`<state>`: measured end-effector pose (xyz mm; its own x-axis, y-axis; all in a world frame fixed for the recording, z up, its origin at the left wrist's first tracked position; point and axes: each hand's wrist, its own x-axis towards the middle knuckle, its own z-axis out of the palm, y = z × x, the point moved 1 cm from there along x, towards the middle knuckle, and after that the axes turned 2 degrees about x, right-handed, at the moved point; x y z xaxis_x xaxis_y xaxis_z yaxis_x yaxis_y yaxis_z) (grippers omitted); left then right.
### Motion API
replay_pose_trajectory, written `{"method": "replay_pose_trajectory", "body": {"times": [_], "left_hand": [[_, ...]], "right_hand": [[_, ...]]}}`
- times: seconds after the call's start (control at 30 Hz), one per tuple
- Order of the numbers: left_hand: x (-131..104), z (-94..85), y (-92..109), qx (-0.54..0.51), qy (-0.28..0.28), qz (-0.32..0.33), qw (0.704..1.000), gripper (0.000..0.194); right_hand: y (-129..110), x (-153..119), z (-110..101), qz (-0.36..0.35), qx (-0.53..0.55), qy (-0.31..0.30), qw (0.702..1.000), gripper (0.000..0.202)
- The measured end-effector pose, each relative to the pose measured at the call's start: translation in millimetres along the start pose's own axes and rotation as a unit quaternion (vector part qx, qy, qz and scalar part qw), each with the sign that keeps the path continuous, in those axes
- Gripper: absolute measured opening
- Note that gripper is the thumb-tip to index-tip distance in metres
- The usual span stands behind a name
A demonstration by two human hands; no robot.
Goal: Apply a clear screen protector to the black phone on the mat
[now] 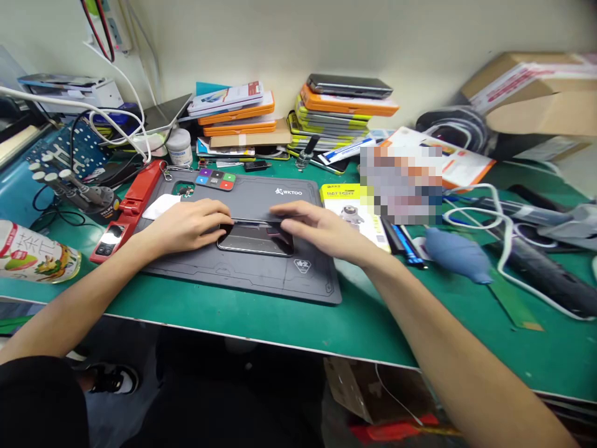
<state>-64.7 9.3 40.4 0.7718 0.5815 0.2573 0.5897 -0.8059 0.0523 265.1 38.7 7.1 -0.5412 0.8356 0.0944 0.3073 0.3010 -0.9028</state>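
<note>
We see a glossy black phone [256, 242] lying on the grey mat [261, 280], which reads "WKTOO". Our left hand [193, 224] bends its fingers at the left end, our right hand [321, 229] is slightly spread at the right; whether they grip, we cannot tell. Beside the mat lies a yellow-white "BATTERY" box [355, 214]; farther right, a smooth blue blower [459, 255].

The left hand [193, 225] leans in palm down, fingers bent and pointing inward, and there's the right hand [324, 230] facing it across a gap, fingers stretched, both bare forearms [433, 317] slanting in from either side!
</note>
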Motion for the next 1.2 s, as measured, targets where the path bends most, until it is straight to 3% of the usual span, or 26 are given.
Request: {"method": "replay_pose_trajectory", "body": {"times": [0.1,0.23,0.9,1.2], "left_hand": [[-1.3,-5.5,-1.3,-0.025,-0.023,-0.005,0.999,0.034],[-3.5,-8.4,0.8,-0.011,-0.046,-0.016,0.999,0.044],[-5.3,0.5,9.9,0.029,-0.047,0.018,0.998,0.046],[-7.3,-1.4,16.7,0.128,-0.047,0.066,0.988,0.049]], "right_hand": [[-6.2,-2.1,-3.1,-0.065,-0.111,-0.085,0.988,0.062],[-5.9,-2.9,-8.5,-0.073,-0.127,-0.117,0.982,0.080],[-4.8,-7.2,-10.0,-0.070,-0.160,-0.109,0.979,0.079],[-6.2,-7.0,-7.8,-0.066,-0.161,-0.120,0.977,0.079]]}}
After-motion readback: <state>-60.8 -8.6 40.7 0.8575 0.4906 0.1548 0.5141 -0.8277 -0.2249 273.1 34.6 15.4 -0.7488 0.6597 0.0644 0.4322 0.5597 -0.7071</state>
